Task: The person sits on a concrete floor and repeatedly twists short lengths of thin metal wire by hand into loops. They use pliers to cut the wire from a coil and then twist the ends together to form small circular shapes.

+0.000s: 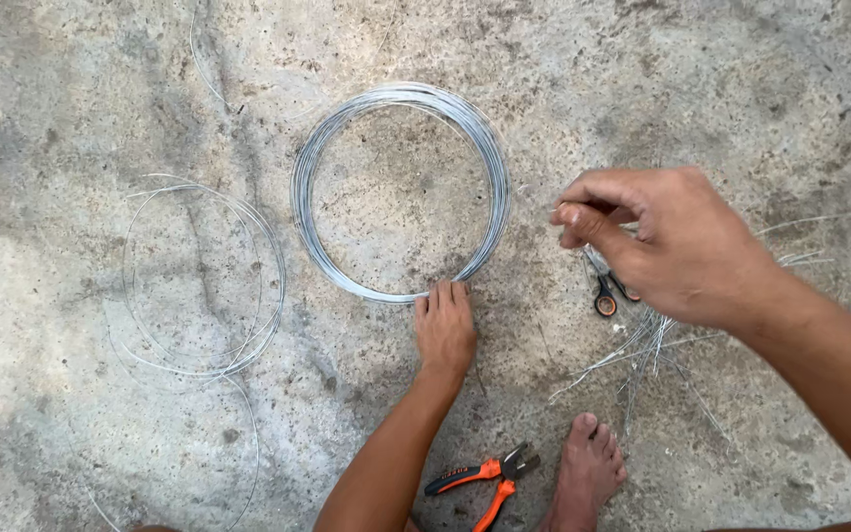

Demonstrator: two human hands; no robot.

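A thick coil of silver wire (398, 99) lies flat on the concrete floor (71, 89). My left hand (444, 330) rests palm down with its fingertips on the coil's near rim. My right hand (670, 241) hovers to the right of the coil, thumb and forefinger pinched together on what looks like a thin wire end. Small orange-handled scissors (606, 293) lie on the floor just under that hand, partly hidden by it.
A looser coil of thin wire (266, 296) sprawls at the left. Short cut wire pieces (642, 350) are scattered at the right. Orange-and-black pliers (485, 478) lie near my bare foot (588, 473) at the bottom.
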